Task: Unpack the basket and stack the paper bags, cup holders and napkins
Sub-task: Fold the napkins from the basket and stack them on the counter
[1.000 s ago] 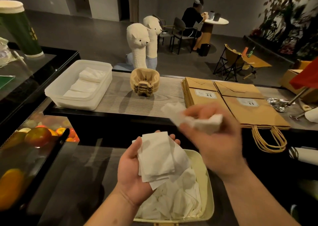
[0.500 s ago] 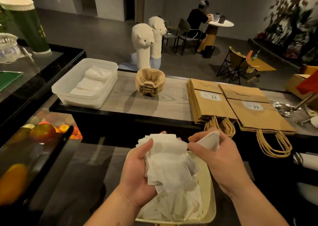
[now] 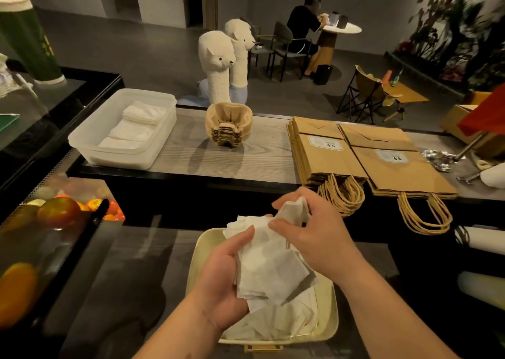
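A cream basket (image 3: 195, 260) sits on the dark lower counter, with loose white napkins still inside. My left hand (image 3: 221, 276) grips a bunch of white napkins (image 3: 270, 268) above it. My right hand (image 3: 311, 230) pinches a folded napkin (image 3: 293, 212) against the top of that bunch. On the wooden shelf behind stand a clear plastic tub (image 3: 90, 151) with stacked napkins (image 3: 138, 125), a stack of brown cup holders (image 3: 229, 125), and two piles of brown paper bags (image 3: 328, 151), (image 3: 396, 164) with rope handles hanging over the edge.
A glass display case with fruit (image 3: 58, 212) lies at the left. Two alpaca figures (image 3: 218, 63) stand beyond the shelf. A white paper roll (image 3: 483, 240) lies at the right. A person sits at a far table (image 3: 343, 28).
My right hand came down from above the shelf edge with a napkin and now presses it onto the bunch in my left hand. The camera view shifted slightly.
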Available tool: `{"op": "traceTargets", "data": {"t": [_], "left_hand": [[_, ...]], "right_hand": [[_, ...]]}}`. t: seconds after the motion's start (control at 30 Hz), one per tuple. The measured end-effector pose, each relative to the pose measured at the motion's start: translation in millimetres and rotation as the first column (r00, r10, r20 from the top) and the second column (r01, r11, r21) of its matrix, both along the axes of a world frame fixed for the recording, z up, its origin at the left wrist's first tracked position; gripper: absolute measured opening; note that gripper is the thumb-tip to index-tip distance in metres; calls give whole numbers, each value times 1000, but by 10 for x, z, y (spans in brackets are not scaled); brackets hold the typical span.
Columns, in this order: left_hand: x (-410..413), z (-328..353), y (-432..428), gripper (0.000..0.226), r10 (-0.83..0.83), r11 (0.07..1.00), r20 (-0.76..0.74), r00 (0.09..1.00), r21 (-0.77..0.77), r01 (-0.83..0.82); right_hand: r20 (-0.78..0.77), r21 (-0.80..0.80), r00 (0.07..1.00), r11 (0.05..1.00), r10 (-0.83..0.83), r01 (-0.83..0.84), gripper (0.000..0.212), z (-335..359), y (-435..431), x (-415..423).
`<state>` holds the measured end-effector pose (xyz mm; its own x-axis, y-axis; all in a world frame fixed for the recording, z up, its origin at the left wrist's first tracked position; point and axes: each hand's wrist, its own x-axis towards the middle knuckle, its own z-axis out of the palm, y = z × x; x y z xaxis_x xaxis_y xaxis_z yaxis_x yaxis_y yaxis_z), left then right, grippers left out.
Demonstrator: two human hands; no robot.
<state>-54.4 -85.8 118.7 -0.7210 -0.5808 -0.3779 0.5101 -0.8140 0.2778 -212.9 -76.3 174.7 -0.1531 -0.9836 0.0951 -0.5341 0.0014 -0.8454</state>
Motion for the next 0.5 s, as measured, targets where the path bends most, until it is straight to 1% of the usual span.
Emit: {"op": "traceTargets", "data": {"t": [0.07, 0.1, 0.13, 0.17, 0.2, 0.23, 0.27, 0.3, 0.33, 0.4, 0.43, 0.5], "left_hand": [[24, -8, -22, 50, 30, 999, 0, 1000, 11, -30], [45, -11, -46, 50, 39, 999, 8, 999, 16, -39], [68, -10, -66, 51, 35, 999, 17, 999, 21, -35], [93, -17, -87, 53, 26, 999, 20, 999, 21, -26], [117, -20, -107, 53, 19, 1000, 22, 1000, 14, -19], [136, -21, -125, 52, 17, 1000, 33, 999, 8, -17], [145, -17, -141, 51, 13, 1000, 51, 999, 6, -13], [147, -19, -154, 50, 4, 1000, 63, 998, 7, -4], [138, -12, -160, 50, -8, 1000, 77, 997, 13, 7], [107, 0, -157, 48, -32, 999, 97, 995, 21, 30], [90, 9, -150, 46, -41, 999, 104, 994, 18, 40], [61, 27, -132, 41, -24, 1000, 152, 988, -13, 27]], "right_hand": [[58, -58, 998, 998, 3, 0, 24, 3, 86, -48], [90, -68, 995, 997, 45, -39, 29, -3, 163, -90], [100, -58, 988, 992, 117, -111, 36, -12, 256, -135], [45, -44, 978, 979, 202, -200, 44, -28, 344, -178], [-87, -35, 956, 958, 281, -285, 49, -51, 413, -216], [-255, -37, 907, 934, 334, -354, 50, -83, 456, -245], [-393, -57, 849, 912, 354, -407, 49, -134, 478, -269], [-473, -77, 805, 894, 357, -442, 47, -182, 484, -284], [-505, -94, 786, 883, 357, -461, 44, -224, 483, -282], [-523, -138, 781, 871, 341, -472, 45, -263, 466, -264], [-516, -162, 789, 867, 333, -471, 47, -270, 461, -259], [-462, -216, 828, 865, 319, -454, 42, -266, 459, -265]]}}
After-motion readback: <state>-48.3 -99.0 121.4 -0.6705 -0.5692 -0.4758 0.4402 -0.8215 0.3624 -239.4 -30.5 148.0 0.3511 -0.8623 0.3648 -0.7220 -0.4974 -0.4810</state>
